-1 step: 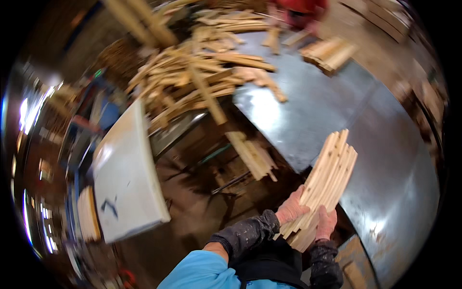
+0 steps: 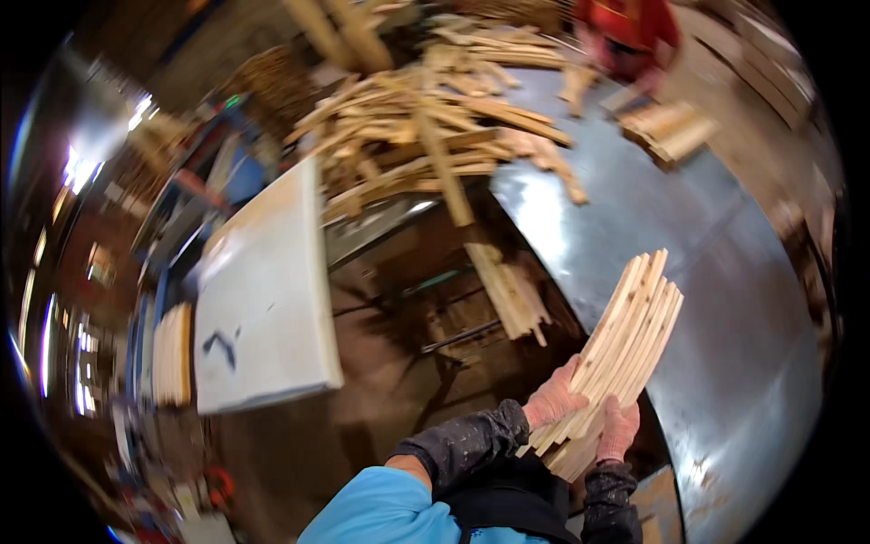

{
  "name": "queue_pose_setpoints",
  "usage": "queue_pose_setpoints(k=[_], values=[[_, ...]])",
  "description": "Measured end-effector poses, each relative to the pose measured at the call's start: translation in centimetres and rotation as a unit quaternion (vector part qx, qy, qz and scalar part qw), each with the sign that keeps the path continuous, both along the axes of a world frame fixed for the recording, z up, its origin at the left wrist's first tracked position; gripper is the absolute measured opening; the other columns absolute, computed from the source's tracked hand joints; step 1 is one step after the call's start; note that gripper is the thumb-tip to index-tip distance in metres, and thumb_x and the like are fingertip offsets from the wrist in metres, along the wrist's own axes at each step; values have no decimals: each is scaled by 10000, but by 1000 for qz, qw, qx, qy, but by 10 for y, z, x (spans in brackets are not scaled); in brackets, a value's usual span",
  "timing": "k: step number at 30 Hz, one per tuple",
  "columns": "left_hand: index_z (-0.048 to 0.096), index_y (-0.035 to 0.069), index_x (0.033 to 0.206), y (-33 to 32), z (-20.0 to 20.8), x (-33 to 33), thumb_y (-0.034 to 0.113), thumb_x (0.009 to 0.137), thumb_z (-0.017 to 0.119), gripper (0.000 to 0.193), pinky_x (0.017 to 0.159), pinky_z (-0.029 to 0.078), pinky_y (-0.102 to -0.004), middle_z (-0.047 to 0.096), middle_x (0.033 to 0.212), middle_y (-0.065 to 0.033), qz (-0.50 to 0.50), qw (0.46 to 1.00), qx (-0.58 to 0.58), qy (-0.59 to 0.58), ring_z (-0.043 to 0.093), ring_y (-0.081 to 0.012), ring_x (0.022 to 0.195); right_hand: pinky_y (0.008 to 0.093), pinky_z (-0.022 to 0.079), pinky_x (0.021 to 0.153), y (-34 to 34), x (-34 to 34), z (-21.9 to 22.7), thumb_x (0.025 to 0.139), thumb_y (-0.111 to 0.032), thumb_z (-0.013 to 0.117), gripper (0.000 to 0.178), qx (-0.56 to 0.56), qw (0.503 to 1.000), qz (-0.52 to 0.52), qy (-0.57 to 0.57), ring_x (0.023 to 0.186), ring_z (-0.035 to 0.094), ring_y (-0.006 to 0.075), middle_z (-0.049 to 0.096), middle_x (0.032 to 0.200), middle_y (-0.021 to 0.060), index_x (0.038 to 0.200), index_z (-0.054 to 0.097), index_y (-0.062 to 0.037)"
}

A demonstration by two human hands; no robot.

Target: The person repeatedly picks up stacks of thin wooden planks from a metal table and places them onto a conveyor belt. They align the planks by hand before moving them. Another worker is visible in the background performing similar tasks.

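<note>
Both of my hands, in pinkish work gloves, carry a bundle of narrow wooden strips (image 2: 630, 331) in front of my body. My left hand (image 2: 555, 399) is closed round the bundle's left side near its lower end. On the right side, my right hand (image 2: 618, 428) grips the same strips, its thumb lying over them. The strips lie side by side and slant up to the right, with uneven far ends. Part of the bundle's near end is hidden by my hands and forearms. Beneath and beyond it spreads a grey metal tabletop (image 2: 743, 299).
A heap of loose wooden strips (image 2: 408, 145) lies at the far middle. A person in red (image 2: 630, 27) stands at the far side, near stacked boards (image 2: 669, 131). To the left is a white-topped table (image 2: 267, 308), with another board stack (image 2: 170, 354) beside it.
My view has turned left, so the tables, heap and person sit farther right in the picture. Both hands keep their grip on the wooden strips.
</note>
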State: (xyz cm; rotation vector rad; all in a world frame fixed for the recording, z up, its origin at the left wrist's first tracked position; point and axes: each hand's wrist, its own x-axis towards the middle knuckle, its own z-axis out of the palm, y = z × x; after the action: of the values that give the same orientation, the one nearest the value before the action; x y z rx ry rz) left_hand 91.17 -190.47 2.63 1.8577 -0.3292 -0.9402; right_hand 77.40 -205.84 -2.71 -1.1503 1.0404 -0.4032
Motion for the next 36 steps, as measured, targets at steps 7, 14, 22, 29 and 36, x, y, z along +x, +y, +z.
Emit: queue_pose_setpoints(k=[7, 14, 22, 29, 36], values=[[162, 47, 1756, 169, 97, -22, 186, 931, 810, 1058, 1251, 380, -367, 467, 1647, -206, 279, 954, -98, -53, 489, -282, 1498, 397, 556, 1040, 110, 87, 99, 935, -129, 835, 624, -134, 944, 291, -81, 1124, 701, 271, 725, 1257, 137, 1483, 592, 46], [115, -22, 1740, 374, 149, -79, 243, 948, 843, 1108, 1236, 399, -372, 551, 1581, -210, 471, 862, -165, -86, 529, -269, 1459, 397, 563, 1019, 305, 127, 200, 867, -235, 894, 577, -348, 772, 525, -85, 1105, 734, 276, 764, 1193, 150, 1347, 711, 28], [336, -31, 1627, 650, 172, -122, 217, 953, 781, 845, 1182, 458, -394, 633, 1471, -227, 514, 843, -106, -120, 595, -311, 1359, 386, 616, 919, 586, 124, 227, 876, -290, 866, 496, -215, 713, 662, -81, 991, 802, 274, 828, 1107, 187, 1246, 754, 20], [388, -22, 1602, 875, 214, -70, 494, 915, 789, 948, 1178, 493, -445, 599, 1514, -297, 335, 920, 178, -96, 604, -431, 1375, 469, 597, 959, 781, 142, 235, 828, -454, 845, 651, -293, 691, 657, -65, 1063, 780, 395, 813, 1120, 218, 1284, 727, -6], [355, 68, 1683, 978, 210, -47, 646, 919, 725, 1026, 1203, 434, -519, 464, 1602, -266, 418, 800, 402, -154, 516, -446, 1448, 464, 597, 959, 959, 178, 237, 801, -467, 859, 730, -327, 692, 637, -94, 1077, 775, 388, 808, 1138, 214, 1331, 671, -2]])
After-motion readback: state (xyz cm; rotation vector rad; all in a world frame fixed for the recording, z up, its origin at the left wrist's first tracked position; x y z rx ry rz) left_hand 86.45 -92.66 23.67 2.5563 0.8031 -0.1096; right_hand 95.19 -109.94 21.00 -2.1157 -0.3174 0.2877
